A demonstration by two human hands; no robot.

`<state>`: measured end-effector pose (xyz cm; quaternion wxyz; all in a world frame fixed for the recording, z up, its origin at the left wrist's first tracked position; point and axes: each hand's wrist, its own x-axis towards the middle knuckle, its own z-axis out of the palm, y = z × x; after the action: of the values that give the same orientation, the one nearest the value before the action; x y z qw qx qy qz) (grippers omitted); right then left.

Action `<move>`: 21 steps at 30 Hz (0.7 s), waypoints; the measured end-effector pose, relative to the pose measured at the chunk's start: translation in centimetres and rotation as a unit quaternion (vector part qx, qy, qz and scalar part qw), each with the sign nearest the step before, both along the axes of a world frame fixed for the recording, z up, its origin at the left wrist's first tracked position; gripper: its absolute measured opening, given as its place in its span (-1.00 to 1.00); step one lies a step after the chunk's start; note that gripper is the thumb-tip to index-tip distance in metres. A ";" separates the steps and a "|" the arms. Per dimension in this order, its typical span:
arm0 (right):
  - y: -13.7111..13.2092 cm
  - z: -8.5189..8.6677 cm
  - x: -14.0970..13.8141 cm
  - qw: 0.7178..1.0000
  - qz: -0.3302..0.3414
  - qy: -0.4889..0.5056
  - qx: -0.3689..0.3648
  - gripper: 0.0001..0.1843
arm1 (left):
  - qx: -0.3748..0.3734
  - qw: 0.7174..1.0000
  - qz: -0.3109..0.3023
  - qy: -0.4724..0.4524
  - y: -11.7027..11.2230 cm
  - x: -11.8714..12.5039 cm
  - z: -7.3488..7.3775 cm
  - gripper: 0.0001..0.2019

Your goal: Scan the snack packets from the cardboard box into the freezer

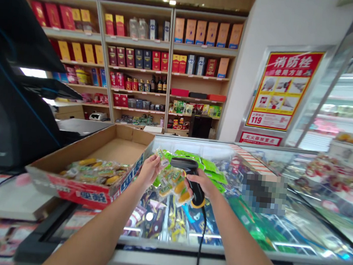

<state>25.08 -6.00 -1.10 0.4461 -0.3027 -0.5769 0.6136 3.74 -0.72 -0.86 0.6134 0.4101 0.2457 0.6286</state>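
Midair over a glass-topped chest freezer (215, 249), left hand (149, 171) pinching a strip of clear snack packets (172, 181), right hand (202, 184) closed around a black corded barcode scanner (183, 163); just beside, a red-printed cardboard box (77, 191); beyond, a fire-hydrant poster (282, 88) reading 消防栓 and 119.

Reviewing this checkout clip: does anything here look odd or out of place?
The pixelated patch on the freezer's glass lid, right of the right hand, stands out: it hides whatever lies beneath it. The cardboard tray of snacks also sits skewed across the freezer's corner.
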 end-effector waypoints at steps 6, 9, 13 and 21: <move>0.0 -0.2 -0.1 0.999 0.031 -0.039 0.018 -0.63 | 0.017 0.999 0.036 0.013 0.4 -1.3 -1.2 -0.61; -0.2 -0.2 -0.1 0.998 0.031 -0.043 0.031 -0.64 | 0.030 0.998 0.042 0.039 0.2 -1.2 -1.1 -0.54; -0.5 -0.1 -0.2 0.997 0.020 -0.052 0.051 -0.70 | 0.045 0.995 0.042 0.084 -0.4 -0.8 -0.9 -0.49; -0.7 0.0 -0.1 0.996 0.030 -0.068 0.048 -0.75 | 0.033 0.992 0.065 0.105 -0.4 -0.6 -0.9 -0.51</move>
<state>24.98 -6.72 -1.14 0.4015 -0.3042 -0.6434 0.5765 3.12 -1.14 -1.72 0.5283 0.4777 0.3139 0.6279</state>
